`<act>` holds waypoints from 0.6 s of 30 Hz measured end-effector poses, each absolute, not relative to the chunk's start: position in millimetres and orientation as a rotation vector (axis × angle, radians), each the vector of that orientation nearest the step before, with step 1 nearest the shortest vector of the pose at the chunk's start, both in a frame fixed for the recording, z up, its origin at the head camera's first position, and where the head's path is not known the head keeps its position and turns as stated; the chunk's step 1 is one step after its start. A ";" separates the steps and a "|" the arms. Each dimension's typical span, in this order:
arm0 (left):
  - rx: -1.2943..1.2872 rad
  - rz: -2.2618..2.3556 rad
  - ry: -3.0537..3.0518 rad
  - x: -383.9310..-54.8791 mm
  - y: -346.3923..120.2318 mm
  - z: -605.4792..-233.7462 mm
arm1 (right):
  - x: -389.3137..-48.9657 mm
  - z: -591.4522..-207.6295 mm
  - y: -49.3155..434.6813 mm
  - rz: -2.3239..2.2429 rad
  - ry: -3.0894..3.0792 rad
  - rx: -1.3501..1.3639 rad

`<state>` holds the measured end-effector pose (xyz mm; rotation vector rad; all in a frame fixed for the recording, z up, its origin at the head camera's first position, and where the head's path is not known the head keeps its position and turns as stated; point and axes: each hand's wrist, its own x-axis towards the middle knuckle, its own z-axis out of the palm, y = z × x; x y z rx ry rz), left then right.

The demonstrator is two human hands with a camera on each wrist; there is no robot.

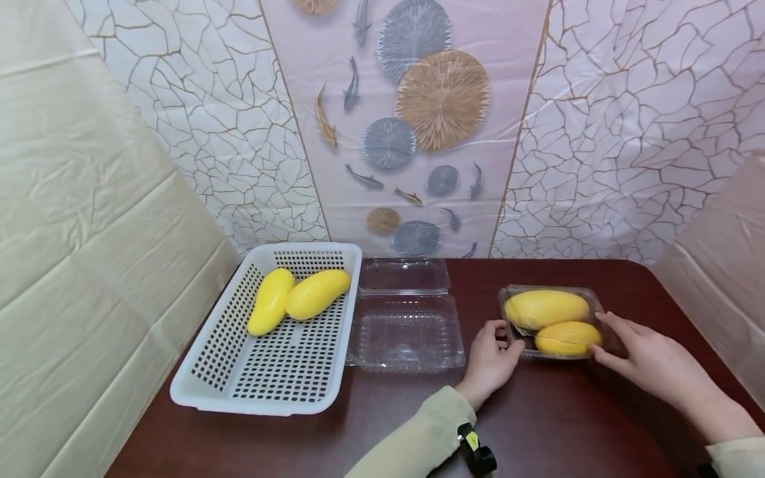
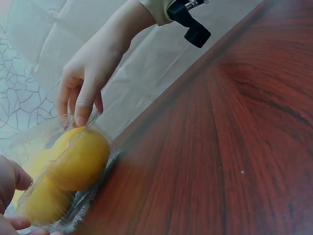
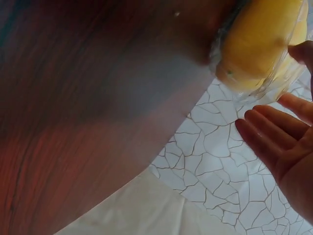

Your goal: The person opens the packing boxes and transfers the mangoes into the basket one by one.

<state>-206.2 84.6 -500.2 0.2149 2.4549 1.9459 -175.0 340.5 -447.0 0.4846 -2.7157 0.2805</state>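
Note:
Two yellow mangoes (image 1: 546, 309) lie side by side inside a clear plastic clamshell box (image 1: 524, 343) on the right of the table. My left hand (image 1: 493, 362) grips the box at its near left corner, thumb in front and fingers at the side. At the right end, my right hand (image 1: 663, 365) holds the box between thumb and forefinger. In the right wrist view the other fingers of the right hand (image 3: 288, 142) spread away from the plastic. The left wrist view shows the clear lid over the mangoes (image 2: 80, 161).
A white perforated basket (image 1: 197, 398) with two more yellow mangoes (image 1: 317, 294) stands at the left. Between it and my hands an open, empty clamshell box (image 1: 406, 332) lies with its lid folded back. Draped cloth walls (image 1: 627, 133) enclose the dark wooden table (image 1: 538, 425).

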 end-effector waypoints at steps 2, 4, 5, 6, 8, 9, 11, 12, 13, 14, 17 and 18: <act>0.208 1.939 2.463 -206.1 84.6 -500.0 | -175.4 -448.7 341.1 0.281 -2.680 0.537; 0.202 1.934 2.471 -206.2 84.2 -499.1 | -176.6 -449.5 342.2 0.264 -2.641 0.582; 0.200 1.931 2.475 -206.7 83.9 -499.0 | -177.5 -449.6 342.9 0.254 -2.629 0.600; 0.200 1.928 2.477 -207.0 83.6 -498.7 | -178.0 -449.5 343.5 0.250 -2.619 0.617; 0.198 1.925 2.477 -206.4 83.1 -498.2 | -178.5 -448.6 344.6 0.245 -2.616 0.641; 0.196 1.923 2.473 -206.2 82.9 -498.2 | -178.6 -448.3 345.2 0.242 -2.619 0.650; 0.194 1.921 2.466 -205.6 82.6 -499.0 | -178.4 -447.6 345.9 0.243 -2.630 0.660; 0.198 1.924 2.458 -204.8 82.6 -499.3 | -178.2 -447.0 346.1 0.247 -2.631 0.668; 0.200 1.923 2.449 -203.8 82.6 -499.6 | -178.1 -446.2 346.4 0.246 -2.637 0.678; 0.203 1.921 2.440 -202.7 82.6 -499.8 | -178.2 -445.6 347.1 0.239 -2.633 0.694; 0.225 1.902 2.429 -198.4 82.5 -499.0 | -177.2 -440.8 349.1 0.206 -2.627 0.747; 0.234 1.887 2.432 -197.1 82.2 -498.3 | -176.5 -438.4 349.6 0.188 -2.632 0.763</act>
